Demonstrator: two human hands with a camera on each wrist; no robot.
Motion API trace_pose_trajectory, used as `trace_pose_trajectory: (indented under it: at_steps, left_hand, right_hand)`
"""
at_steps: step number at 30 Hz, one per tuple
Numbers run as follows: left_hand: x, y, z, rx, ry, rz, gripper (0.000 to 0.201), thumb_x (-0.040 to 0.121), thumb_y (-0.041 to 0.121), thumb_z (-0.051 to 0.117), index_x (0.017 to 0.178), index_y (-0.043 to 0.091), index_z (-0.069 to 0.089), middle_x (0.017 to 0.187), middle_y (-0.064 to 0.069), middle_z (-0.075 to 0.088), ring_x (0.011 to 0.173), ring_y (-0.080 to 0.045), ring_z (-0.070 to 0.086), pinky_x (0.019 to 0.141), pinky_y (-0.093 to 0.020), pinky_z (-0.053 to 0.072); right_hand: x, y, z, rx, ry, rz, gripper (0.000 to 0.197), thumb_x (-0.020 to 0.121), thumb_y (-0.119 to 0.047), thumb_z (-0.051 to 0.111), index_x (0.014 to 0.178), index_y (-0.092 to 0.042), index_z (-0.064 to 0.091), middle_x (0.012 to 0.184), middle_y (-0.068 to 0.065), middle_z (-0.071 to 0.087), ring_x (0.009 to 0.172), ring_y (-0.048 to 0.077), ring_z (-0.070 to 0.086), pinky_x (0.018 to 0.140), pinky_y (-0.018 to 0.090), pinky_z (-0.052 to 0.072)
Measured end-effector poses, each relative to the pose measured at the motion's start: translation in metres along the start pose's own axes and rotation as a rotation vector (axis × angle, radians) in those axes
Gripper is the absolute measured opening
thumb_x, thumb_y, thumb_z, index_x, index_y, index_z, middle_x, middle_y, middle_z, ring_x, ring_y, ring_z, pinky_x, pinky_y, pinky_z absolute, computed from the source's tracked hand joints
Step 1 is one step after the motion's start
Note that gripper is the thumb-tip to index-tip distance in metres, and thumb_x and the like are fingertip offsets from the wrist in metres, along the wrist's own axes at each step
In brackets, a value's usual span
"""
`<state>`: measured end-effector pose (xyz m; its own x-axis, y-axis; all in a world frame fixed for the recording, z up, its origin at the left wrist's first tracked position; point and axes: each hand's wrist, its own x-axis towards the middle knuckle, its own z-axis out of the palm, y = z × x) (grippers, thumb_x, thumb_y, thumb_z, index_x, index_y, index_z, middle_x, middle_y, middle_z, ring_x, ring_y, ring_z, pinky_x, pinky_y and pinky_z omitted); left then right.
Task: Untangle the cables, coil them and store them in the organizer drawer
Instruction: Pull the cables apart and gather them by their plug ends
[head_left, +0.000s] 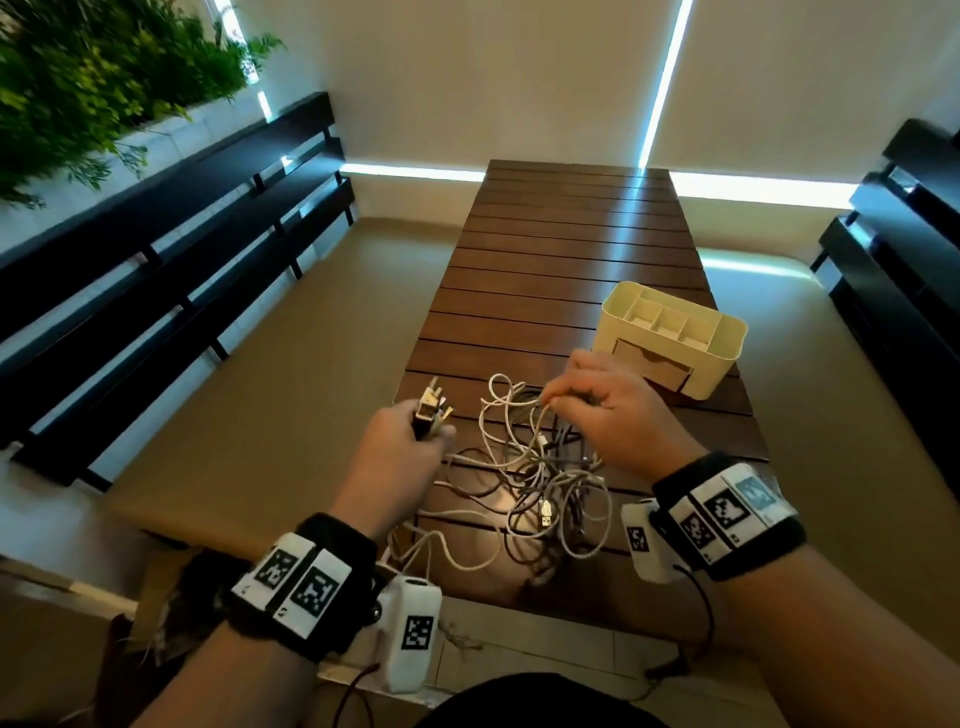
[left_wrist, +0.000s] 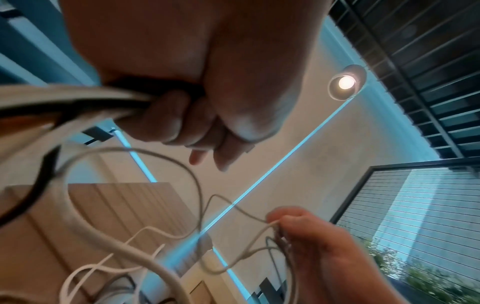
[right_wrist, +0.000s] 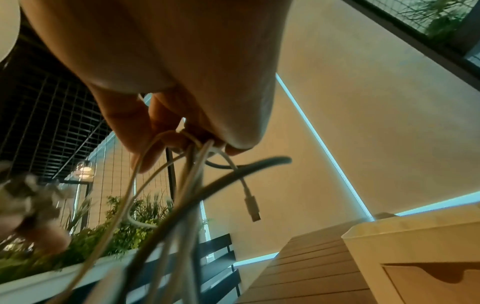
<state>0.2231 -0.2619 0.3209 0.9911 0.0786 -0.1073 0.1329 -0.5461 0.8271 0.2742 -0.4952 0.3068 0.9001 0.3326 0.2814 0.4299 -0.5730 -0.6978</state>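
A tangle of white, grey and dark cables (head_left: 535, 488) lies on the near end of the wooden slat table (head_left: 571, 249). My left hand (head_left: 410, 441) grips a bunch of cable ends, their plugs (head_left: 431, 408) sticking up past my fingers; in the left wrist view those strands (left_wrist: 78, 98) run into my curled fingers (left_wrist: 168, 119). My right hand (head_left: 597, 405) pinches several strands and lifts them above the tangle. In the right wrist view the pinched cables (right_wrist: 192, 164) hang from my fingertips (right_wrist: 145, 144), with a white plug (right_wrist: 252, 205) dangling. The cream organizer (head_left: 670, 338) stands behind my right hand, its drawer (head_left: 654, 366) closed.
Dark slatted benches (head_left: 171, 249) run along the left, and another (head_left: 904, 249) stands at the right. Green plants (head_left: 93, 73) fill the far left corner. The table's left edge (head_left: 421, 332) drops to the floor beside my left hand.
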Motion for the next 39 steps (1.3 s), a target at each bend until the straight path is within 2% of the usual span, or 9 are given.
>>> trace_pose_trajectory:
  at_steps: [7,12,15,18,22,26,29,33,39]
  left_hand:
    - [-0.004,0.026,0.021,-0.103,-0.078,0.232,0.024,0.096,0.022,0.064,0.074,0.025,0.056,0.064,0.009,0.053,0.052,0.001,0.045,0.051,-0.015,0.038]
    - [0.003,0.022,0.029,-0.225,-0.123,0.298,0.018,0.094,0.018,0.068,0.077,0.022,0.062,0.06,0.013,0.053,0.055,-0.003,0.043,0.054,-0.018,0.037]
    - [0.007,0.02,0.027,-0.188,-0.146,0.3,0.017,0.094,0.021,0.068,0.078,0.017,0.064,0.064,0.009,0.055,0.058,-0.008,0.045,0.056,-0.026,0.039]
    - [0.011,0.019,0.024,-0.122,-0.141,0.333,0.025,0.093,0.018,0.069,0.07,0.022,0.06,0.058,0.014,0.052,0.054,-0.003,0.041,0.053,-0.019,0.034]
    - [0.008,0.018,0.022,-0.054,-0.04,0.33,0.027,0.094,0.019,0.067,0.069,0.025,0.058,0.058,0.013,0.054,0.053,-0.001,0.046,0.051,-0.015,0.036]
    - [0.002,0.016,0.017,-0.089,0.082,0.313,0.03,0.093,0.016,0.068,0.067,0.022,0.055,0.059,0.009,0.05,0.05,0.001,0.044,0.049,-0.011,0.036]
    - [-0.003,0.014,0.014,-0.123,0.119,0.294,0.024,0.094,0.014,0.067,0.071,0.013,0.058,0.059,0.006,0.049,0.048,0.0,0.042,0.048,-0.011,0.035]
    - [-0.003,0.007,0.012,-0.255,0.19,0.22,0.014,0.095,0.015,0.065,0.087,0.003,0.066,0.058,0.003,0.046,0.043,-0.002,0.035,0.043,-0.013,0.031]
    - [-0.003,0.002,0.006,-0.218,0.215,0.177,0.013,0.095,0.019,0.065,0.088,0.009,0.068,0.061,0.007,0.051,0.046,0.002,0.042,0.048,-0.012,0.035]
  right_hand:
    - [0.0,-0.012,0.015,-0.1,0.023,-0.181,0.011,0.092,-0.019,0.065,0.098,-0.023,0.074,0.085,-0.017,0.05,0.087,0.009,0.043,0.077,0.018,0.034]
    - [-0.002,-0.021,0.016,-0.09,0.043,-0.201,0.013,0.092,-0.019,0.059,0.098,-0.022,0.071,0.089,-0.013,0.05,0.087,0.011,0.041,0.078,0.029,0.036]
    - [-0.003,-0.019,0.018,-0.092,0.07,-0.192,0.013,0.093,-0.018,0.061,0.1,-0.022,0.071,0.091,-0.015,0.049,0.089,0.009,0.04,0.078,0.026,0.034]
    - [-0.008,-0.02,0.023,-0.093,0.113,-0.182,0.011,0.094,-0.02,0.059,0.101,-0.024,0.067,0.091,-0.017,0.048,0.091,0.006,0.041,0.084,0.026,0.034]
    - [-0.011,-0.013,0.025,-0.155,0.061,-0.08,0.02,0.094,-0.027,0.062,0.108,-0.037,0.05,0.095,-0.02,0.046,0.092,0.0,0.035,0.085,0.022,0.024]
    - [-0.012,0.023,0.029,-0.556,-0.048,0.052,0.018,0.092,-0.029,0.054,0.107,-0.038,0.052,0.107,-0.018,0.041,0.103,0.007,0.034,0.086,0.029,0.016]
    - [-0.013,0.043,0.024,-0.614,-0.028,0.156,0.013,0.093,-0.038,0.044,0.101,-0.036,0.055,0.108,-0.014,0.044,0.107,0.013,0.04,0.085,0.031,0.016]
    - [-0.003,0.056,0.013,-0.679,0.04,0.258,0.031,0.092,-0.061,0.043,0.091,-0.033,0.057,0.105,-0.011,0.046,0.106,0.014,0.041,0.086,0.036,0.02]
    - [0.001,0.074,0.0,-0.597,0.131,0.495,0.036,0.085,-0.057,0.064,0.104,-0.027,0.06,0.116,-0.002,0.046,0.114,0.022,0.047,0.098,0.048,0.036]
